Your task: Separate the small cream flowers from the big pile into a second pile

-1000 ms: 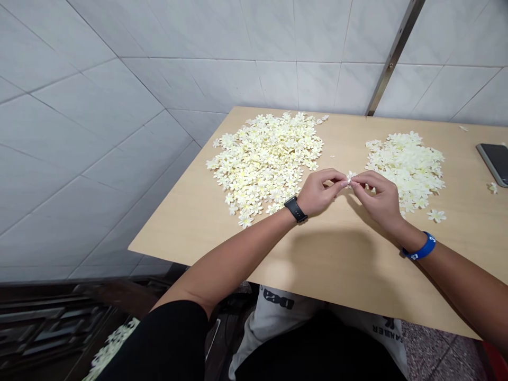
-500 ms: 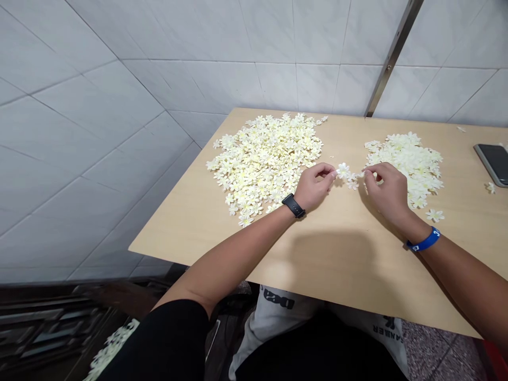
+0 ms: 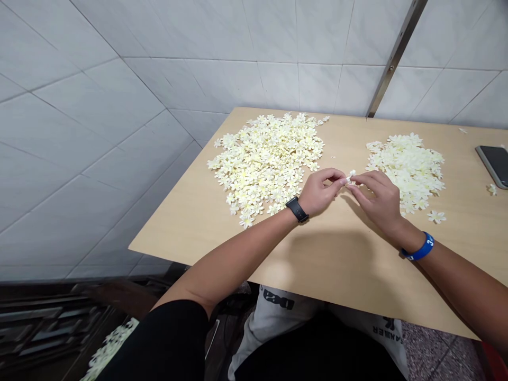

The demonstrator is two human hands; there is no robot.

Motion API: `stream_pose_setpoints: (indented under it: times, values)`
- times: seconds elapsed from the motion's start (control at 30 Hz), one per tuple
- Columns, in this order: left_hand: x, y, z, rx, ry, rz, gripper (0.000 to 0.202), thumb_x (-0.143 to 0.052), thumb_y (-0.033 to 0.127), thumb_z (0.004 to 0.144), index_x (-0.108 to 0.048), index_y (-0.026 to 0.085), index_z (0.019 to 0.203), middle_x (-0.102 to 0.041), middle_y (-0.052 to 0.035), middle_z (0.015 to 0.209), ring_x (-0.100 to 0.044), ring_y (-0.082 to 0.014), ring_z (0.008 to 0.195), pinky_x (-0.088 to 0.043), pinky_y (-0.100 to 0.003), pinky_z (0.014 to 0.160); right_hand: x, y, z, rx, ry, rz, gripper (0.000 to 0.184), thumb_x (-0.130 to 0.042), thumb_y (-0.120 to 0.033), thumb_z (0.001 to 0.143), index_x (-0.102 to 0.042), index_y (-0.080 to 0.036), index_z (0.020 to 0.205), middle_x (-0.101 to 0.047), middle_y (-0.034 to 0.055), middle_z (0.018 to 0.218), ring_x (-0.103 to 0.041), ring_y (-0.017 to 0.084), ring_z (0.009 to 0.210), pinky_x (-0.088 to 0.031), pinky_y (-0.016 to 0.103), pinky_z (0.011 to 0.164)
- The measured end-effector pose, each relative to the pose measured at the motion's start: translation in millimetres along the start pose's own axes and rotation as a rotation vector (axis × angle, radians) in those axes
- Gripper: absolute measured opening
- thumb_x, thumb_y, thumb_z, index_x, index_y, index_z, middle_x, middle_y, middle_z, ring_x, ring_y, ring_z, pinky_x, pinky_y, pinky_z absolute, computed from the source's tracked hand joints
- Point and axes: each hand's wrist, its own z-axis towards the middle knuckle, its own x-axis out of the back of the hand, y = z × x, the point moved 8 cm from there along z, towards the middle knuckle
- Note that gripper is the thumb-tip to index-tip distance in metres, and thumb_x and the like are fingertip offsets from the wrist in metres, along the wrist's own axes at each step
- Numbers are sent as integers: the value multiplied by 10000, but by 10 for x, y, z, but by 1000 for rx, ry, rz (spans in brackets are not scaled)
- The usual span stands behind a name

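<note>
Between the two piles, my left hand [image 3: 322,189] pinches a small white artificial flower [image 3: 350,175] with thumb and index finger. My right hand [image 3: 379,198] meets it from the other side, its fingertips closed at the same flower. The fingers cover part of the blossom, so I cannot tell how many pieces are there. A wide pile of cream flowers with yellow centres [image 3: 265,159] lies to the left of my hands. Just behind and right of my right hand spreads a smaller pile of paler flower pieces [image 3: 410,166].
One loose flower [image 3: 436,216] lies right of my right wrist. A phone [image 3: 494,164] rests on the wooden table [image 3: 190,211] at the far right, a small flower [image 3: 492,189] beside it. Tiled walls [image 3: 270,37] stand behind and left. More flowers [image 3: 111,346] are below, at lower left.
My hands have come closer together. My right hand has moved left and turned, its fingers now at the flower that my left hand holds.
</note>
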Motion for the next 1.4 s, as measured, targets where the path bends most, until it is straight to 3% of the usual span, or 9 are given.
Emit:
stream_pose_setpoints:
  times: [0.4,0.8,1.0,1.1,1.23,1.4]
  values:
    - [-42,-44,1,85,-58,-132,446,-794,566,813,-738,127,874,-714,-70,887,-625,-117,718,-584,-214,563,-35,102,-16,-209,-13,233,137,-752,-368,913,-775,-257,837,-722,32,773,-561,181,647,-470,355,622]
    - [-67,18,-6,51,-88,-126,483,-777,610,831,-734,132,880,-709,-74,894,-607,-109,703,-564,-205,544,-16,76,-6,-189,1,266,146,-699,-314,940,-759,-253,821,-731,29,770,-574,178,668,-471,353,636]
    - [-75,27,-10,41,-103,-96,482,-756,612,856,-734,132,892,-730,-87,915,-638,-123,746,-567,-206,575,-31,100,-23,-229,-1,239,171,-754,-384,903,-735,-252,795,-707,25,740,-548,182,652,-468,361,635]
    - [-82,40,-12,32,-109,-82,479,-748,606,864,-730,128,889,-723,-85,912,-619,-116,715,-563,-221,569,-29,69,-15,-219,0,228,161,-689,-315,925,-712,-249,779,-698,22,739,-557,181,656,-465,360,643]
    - [-50,18,0,54,-70,-69,406,-765,533,854,-715,131,870,-702,-64,862,-605,-113,699,-559,-222,567,10,54,-1,-208,32,189,171,-626,-235,927,-683,-243,766,-685,22,732,-557,179,658,-448,359,647]
    - [72,-43,35,79,55,-60,281,-748,415,850,-696,139,847,-667,-33,781,-579,-95,641,-527,-206,542,75,287,6,-285,70,-4,199,-616,-157,869,-626,-242,690,-623,9,673,-526,185,626,-415,364,626]
